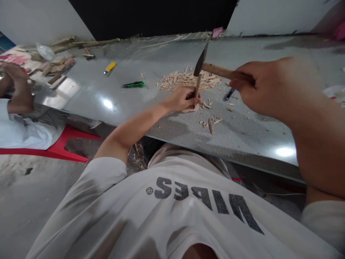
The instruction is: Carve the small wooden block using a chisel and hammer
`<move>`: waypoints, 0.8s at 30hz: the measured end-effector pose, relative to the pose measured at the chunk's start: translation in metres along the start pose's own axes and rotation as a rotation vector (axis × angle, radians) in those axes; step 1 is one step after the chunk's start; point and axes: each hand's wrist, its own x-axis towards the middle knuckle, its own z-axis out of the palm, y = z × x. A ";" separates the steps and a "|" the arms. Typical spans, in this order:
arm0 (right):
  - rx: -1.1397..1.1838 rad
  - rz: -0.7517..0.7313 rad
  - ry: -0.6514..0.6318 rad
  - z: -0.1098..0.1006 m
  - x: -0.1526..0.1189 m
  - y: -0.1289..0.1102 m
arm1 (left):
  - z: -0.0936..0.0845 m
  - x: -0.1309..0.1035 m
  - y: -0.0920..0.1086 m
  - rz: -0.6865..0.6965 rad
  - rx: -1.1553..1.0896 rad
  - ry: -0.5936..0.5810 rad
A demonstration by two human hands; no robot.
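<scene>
My left hand (184, 98) is closed around an upright chisel-like tool with a wooden handle (198, 85), over a small light wood piece (191, 108) on the table. My right hand (258, 84) grips the wooden handle of a hammer (221, 70). The hammer's dark metal head is at the top end of the tool's handle; whether they touch is unclear. A heap of wood shavings (175, 80) lies just behind my left hand. Loose chips (210, 126) are scattered nearer the table's front edge.
On the grey table (88, 86) lie a yellow cutter (110, 67), a green cutter (134, 84) and a dark blue tool (229, 94). Wood blocks (58, 66) sit at the left, near another person's hands (17, 77). That person sits on a red chair (66, 144).
</scene>
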 end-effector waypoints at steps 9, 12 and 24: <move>-0.109 0.028 -0.127 -0.008 -0.001 -0.003 | 0.000 0.002 -0.004 0.019 -0.001 -0.020; -0.102 0.118 -0.085 -0.010 -0.003 -0.012 | 0.001 0.002 -0.006 0.021 -0.003 -0.008; 0.055 0.039 0.107 -0.008 0.000 0.009 | -0.002 0.001 0.000 0.018 0.034 -0.018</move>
